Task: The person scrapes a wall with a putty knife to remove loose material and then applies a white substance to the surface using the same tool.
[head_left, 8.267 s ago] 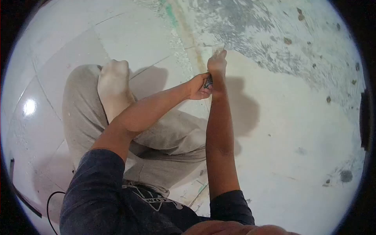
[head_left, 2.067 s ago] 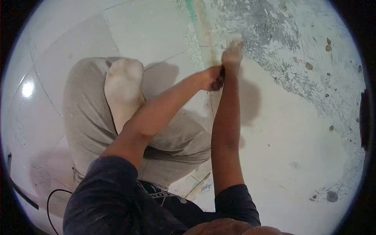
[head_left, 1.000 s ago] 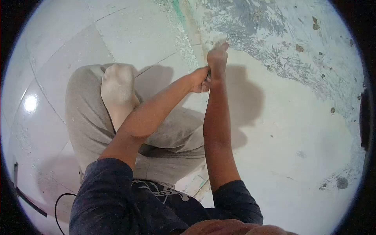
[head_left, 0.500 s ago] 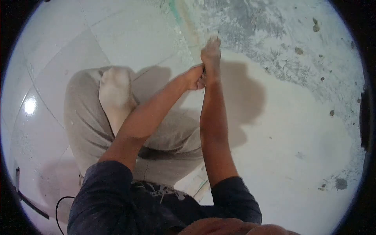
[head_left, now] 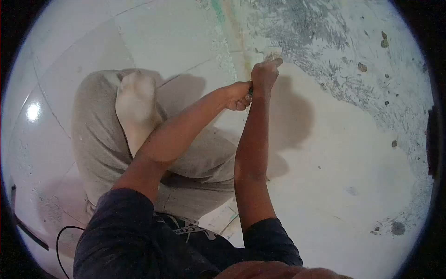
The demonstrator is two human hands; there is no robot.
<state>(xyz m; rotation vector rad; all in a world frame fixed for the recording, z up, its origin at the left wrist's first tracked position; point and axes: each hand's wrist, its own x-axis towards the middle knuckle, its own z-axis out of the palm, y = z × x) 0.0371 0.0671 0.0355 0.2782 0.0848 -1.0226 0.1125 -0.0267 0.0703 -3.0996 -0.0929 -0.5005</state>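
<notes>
My right hand (head_left: 266,74) is closed around a small tool with a pale, flat scraper-like end (head_left: 272,52), which meets the whitish surface at the border of the grey rough patch (head_left: 306,28). Just left of it, my left hand (head_left: 239,96) is curled against the right wrist. Its fingers are wrapped round a small dark object, mostly hidden, that I cannot make out. A smooth cream-white coated area (head_left: 344,158) spreads to the right of my forearms.
My folded legs in grey-brown trousers (head_left: 102,121) and a bare foot (head_left: 135,102) are at the left. Pale tiles (head_left: 162,37) with dark joint lines lie beyond. A black cable (head_left: 59,242) curves at the lower left. Dark spots mark the rough surface at the right.
My right hand and the tool have moved a little right and down in the view. My left hand has shifted slightly right with it. The tool's end now shows more sharply.
</notes>
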